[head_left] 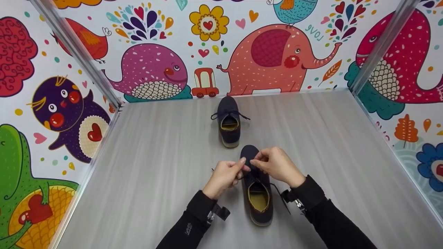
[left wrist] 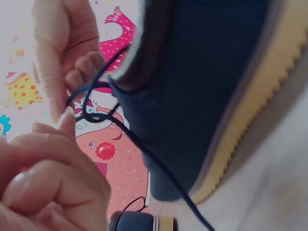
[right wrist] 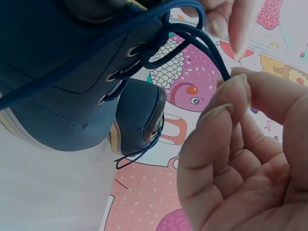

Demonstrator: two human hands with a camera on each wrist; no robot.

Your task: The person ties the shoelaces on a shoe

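Observation:
A dark navy lace-up shoe (head_left: 260, 216) with a yellowish lining stands on the floor between the hands, toe pointing away. My right hand (head_left: 280, 167) pinches a doubled dark shoelace (right wrist: 211, 48) between thumb and fingertip, drawn out from the eyelets. Close to that pinch, my left hand (head_left: 223, 176) has its thumb stretched out and other fingers bent. In the left wrist view its fingertips nearly meet those of the right hand (left wrist: 53, 57); whether they grip lace cannot be seen. One loose lace length runs down the shoe's side (left wrist: 207, 110).
Farther ahead stands the matching shoe (head_left: 229, 136), its lace tied in a bow. The grey floor (head_left: 155, 145) is bounded by printed cartoon wall panels (head_left: 207, 52) with metal corner posts (head_left: 83, 58). A loose lace end (head_left: 287, 205) hangs beside the near shoe.

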